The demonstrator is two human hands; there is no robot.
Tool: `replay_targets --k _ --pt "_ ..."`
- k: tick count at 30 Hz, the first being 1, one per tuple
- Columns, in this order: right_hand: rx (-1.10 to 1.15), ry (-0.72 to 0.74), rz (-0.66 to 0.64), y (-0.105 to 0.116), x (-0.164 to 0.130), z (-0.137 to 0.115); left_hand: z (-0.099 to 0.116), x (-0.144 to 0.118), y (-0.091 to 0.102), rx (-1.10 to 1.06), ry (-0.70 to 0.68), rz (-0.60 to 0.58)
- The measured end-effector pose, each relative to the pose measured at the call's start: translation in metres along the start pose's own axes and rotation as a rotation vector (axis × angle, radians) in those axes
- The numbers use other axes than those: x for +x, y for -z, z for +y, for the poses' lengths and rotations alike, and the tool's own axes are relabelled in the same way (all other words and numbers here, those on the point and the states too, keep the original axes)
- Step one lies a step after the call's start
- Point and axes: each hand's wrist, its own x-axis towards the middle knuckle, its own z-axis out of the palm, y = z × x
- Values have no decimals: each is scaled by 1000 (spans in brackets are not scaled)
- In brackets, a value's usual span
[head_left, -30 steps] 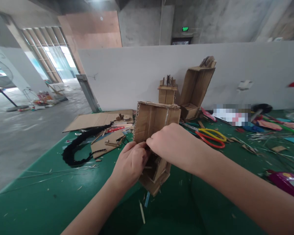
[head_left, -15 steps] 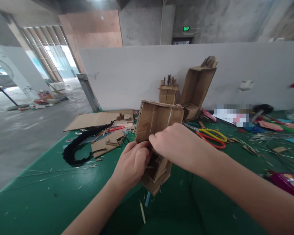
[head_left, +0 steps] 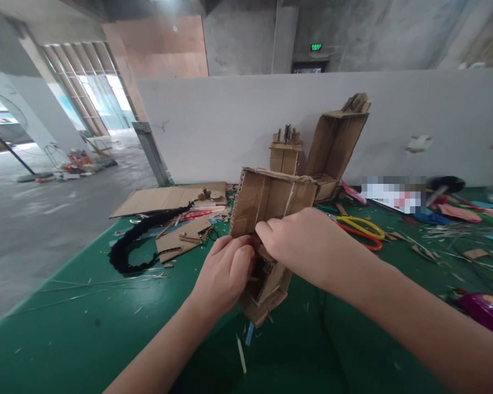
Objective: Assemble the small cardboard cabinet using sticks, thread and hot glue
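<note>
Mid-tabletop (head_left: 86, 328): cardboard model (head_left: 267, 219), tilted slightly rightward since a second ago; left hand (head_left: 225, 273) and right hand (head_left: 304, 246) (both grips pinching its lower flaps) unchanged, adjustment continuing.

Two bare arms came into the picture from the bottom edge. The left hand (head_left: 225, 273) and the right hand (head_left: 302, 243) wore no gloves, and no ring was seen on the fingers (head_left: 235, 247) that showed. Both forearms were uncovered as far as the frame reached; no sleeve, no watch and no bracelet appeared on the wrists. The right forearm looked long and wide, because it was near to the camera. The nails were too small to judge. No other part of the body was visible.
</note>
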Motion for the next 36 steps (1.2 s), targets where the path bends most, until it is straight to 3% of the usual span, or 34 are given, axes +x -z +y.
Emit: replay_targets --k 5,10,13,19,24,27,31,36 --pt "31 -35 9 2 -5 -1 2 0 0 6 -4 14" --pt "115 -61 -147 11 0 -3 3 1 0 12 -36 18" --pt "124 -60 -170 11 6 -4 3 0 1 7 -40 9" --pt "44 -84 -96 5 3 -3 0 -1 3 -3 -21 -16" --pt "55 -155 93 -5 -8 -3 0 1 4 12 14 -18" --pt "231 -240 134 -14 -13 -7 1 -1 2 28 26 -6" --pt "653 -343 173 -27 -18 -18 3 -5 0 30 46 18" --pt "1012 -402 306 -42 -18 -32 1 -9 1 22 55 45"
